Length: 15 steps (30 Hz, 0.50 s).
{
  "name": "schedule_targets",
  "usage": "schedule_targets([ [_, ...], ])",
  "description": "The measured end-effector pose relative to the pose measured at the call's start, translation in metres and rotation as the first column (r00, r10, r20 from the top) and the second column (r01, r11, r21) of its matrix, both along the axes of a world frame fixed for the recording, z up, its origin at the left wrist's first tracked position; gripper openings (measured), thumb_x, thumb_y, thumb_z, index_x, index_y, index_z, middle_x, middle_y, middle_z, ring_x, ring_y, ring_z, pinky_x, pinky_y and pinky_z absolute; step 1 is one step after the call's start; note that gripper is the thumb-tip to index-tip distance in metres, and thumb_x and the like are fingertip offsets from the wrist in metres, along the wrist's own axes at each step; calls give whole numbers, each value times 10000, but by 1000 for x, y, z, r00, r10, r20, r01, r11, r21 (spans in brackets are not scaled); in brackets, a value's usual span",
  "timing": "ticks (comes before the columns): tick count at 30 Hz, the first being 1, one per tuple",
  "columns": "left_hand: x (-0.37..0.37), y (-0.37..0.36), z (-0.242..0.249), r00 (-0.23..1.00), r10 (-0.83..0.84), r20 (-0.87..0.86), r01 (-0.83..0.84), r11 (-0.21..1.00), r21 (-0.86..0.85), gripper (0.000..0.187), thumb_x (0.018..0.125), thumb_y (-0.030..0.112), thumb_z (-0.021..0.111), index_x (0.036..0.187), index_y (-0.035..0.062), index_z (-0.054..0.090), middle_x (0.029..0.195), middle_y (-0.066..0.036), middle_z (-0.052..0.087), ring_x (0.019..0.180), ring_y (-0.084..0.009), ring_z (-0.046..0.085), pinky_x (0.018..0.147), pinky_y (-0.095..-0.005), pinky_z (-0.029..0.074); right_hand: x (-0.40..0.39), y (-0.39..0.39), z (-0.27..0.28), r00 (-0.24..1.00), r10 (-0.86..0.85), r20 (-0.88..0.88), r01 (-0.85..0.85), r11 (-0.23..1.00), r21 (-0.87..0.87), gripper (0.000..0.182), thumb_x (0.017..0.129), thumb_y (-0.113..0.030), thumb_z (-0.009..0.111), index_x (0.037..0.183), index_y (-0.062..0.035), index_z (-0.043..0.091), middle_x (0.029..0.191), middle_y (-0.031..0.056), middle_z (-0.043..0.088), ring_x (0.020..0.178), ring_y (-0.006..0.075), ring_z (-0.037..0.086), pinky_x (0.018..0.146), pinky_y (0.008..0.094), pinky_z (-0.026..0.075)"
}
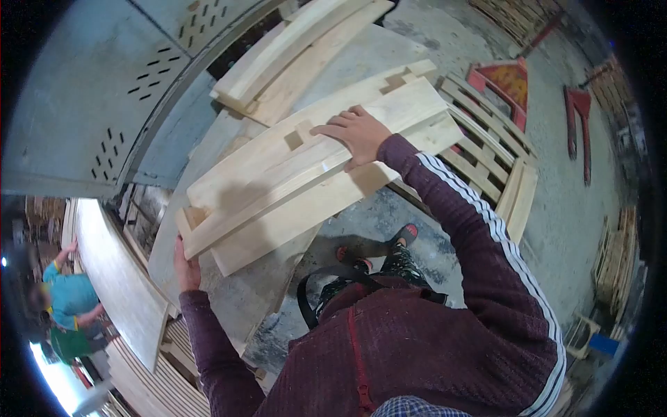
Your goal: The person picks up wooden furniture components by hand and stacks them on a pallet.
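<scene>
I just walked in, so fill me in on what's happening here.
A person is handling a pale, notched wooden piece: the left hand is at its near left end, the right hand spread over its upper side. A curved wooden piece lies just beyond. Off to the left, a co-worker has a hand by a large pale panel.
</scene>
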<state>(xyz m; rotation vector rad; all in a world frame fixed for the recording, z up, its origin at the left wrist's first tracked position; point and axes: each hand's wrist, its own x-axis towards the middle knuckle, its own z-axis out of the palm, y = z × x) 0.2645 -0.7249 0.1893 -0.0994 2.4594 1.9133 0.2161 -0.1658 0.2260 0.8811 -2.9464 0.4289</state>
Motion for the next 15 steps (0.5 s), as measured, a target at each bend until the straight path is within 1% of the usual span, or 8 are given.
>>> schedule_targets([
  [1,-2,1,1,992,52,117,-73,979,190,475,1023,366,436,1358,32,469,1312,-72,546,1176,-163,535,998,-321,418,0,-2,2,1000,23,-11,-23,1000,5,1059,491,-356,860,1436,-253,392,1197,66,581,1127,253,532,1020,420,324],
  [2,-3,1,3,971,71,230,-154,916,369,477,1023,369,435,1362,33,469,1309,-66,552,1175,-159,538,1000,-323,420,0,-3,4,1000,1,3,-1,1000,14,1059,487,-356,862,1433,-257,397,1195,70,582,1130,258,532,1025,418,322],
  [5,-3,-6,1,962,95,254,-187,911,368,485,1021,374,442,1366,35,467,1291,-56,565,1171,-160,543,998,-323,426,1,-6,7,999,-36,17,35,998,52,1080,466,-364,872,1433,-273,400,1219,79,583,1142,266,531,1031,415,321],
  [7,-4,-8,-3,969,77,236,-172,894,414,485,1018,371,452,1364,32,470,1290,-58,568,1167,-163,547,995,-321,431,1,-7,8,999,-34,22,33,999,43,1119,448,-393,881,1444,-283,384,1256,80,575,1161,264,528,1040,421,317],
  [9,-8,-10,-7,975,58,213,-151,879,452,485,1014,368,462,1361,29,473,1289,-60,571,1164,-167,551,992,-319,435,-4,-8,11,999,-30,44,26,996,89,1147,442,-431,885,1455,-288,367,1292,78,564,1190,262,520,1049,424,313],
  [12,-9,-10,-8,984,55,169,-121,905,408,479,1006,364,483,1346,27,489,1290,-61,573,1163,-166,554,985,-312,445,-7,-9,16,994,23,103,-33,995,97,1176,444,-452,886,1470,-304,331,1314,81,556,1231,264,506,1089,453,289],
  [14,-5,-3,-4,966,116,233,-218,847,485,464,1019,337,461,1348,10,470,1297,-85,568,1159,-185,561,988,-330,449,0,-11,20,993,-14,119,-2,991,136,1217,451,-478,880,1489,-250,287,1437,85,451,1343,291,405,1127,521,241],
  [15,-6,-8,-9,967,117,226,-216,845,490,464,1019,337,461,1348,10,470,1297,-85,568,1159,-185,561,988,-330,449,4,-13,15,994,-12,111,-3,990,140,1217,451,-478,880,1489,-250,287,1437,85,451,1343,291,405,1127,521,241],
])
